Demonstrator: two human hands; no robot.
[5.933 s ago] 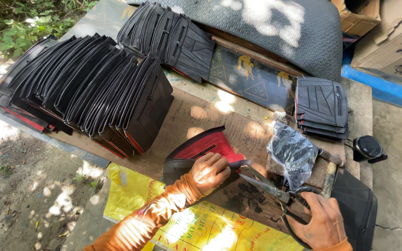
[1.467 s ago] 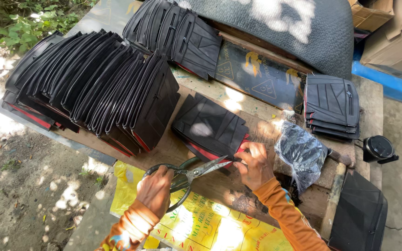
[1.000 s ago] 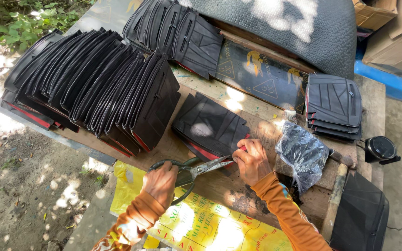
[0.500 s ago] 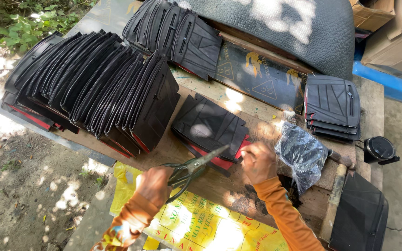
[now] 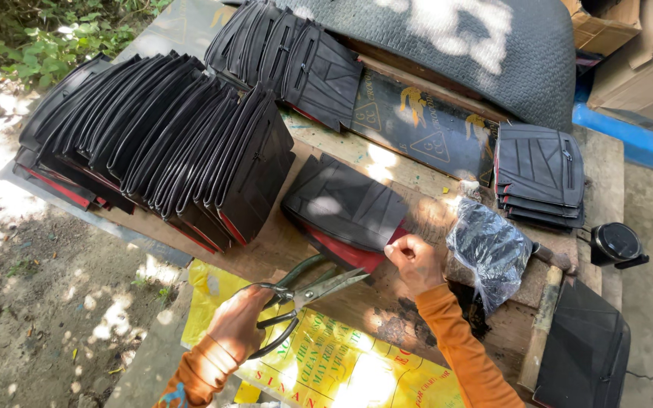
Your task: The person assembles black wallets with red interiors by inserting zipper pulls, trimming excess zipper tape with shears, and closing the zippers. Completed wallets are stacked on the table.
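My left hand (image 5: 237,326) grips green-handled scissors (image 5: 307,291), blades shut and pointing right, just short of the table's near edge. A flat black pouch with red lining (image 5: 345,204) lies on the wooden table (image 5: 387,302). My right hand (image 5: 415,261) pinches that pouch's near right corner between closed fingers. The scissor tips sit a little left of this hand, apart from the pouch.
A long row of black pouches (image 5: 160,143) stands at the left, another batch (image 5: 289,60) at the back, a small stack (image 5: 538,174) at the right. A dark plastic bag (image 5: 489,249), a wooden handle (image 5: 542,325) and a yellow printed sheet (image 5: 326,370) lie near.
The scissors have drawn back from the pouch's edge toward the lower left and closed. My right hand has stayed at the pouch's corner, shifting slightly down.
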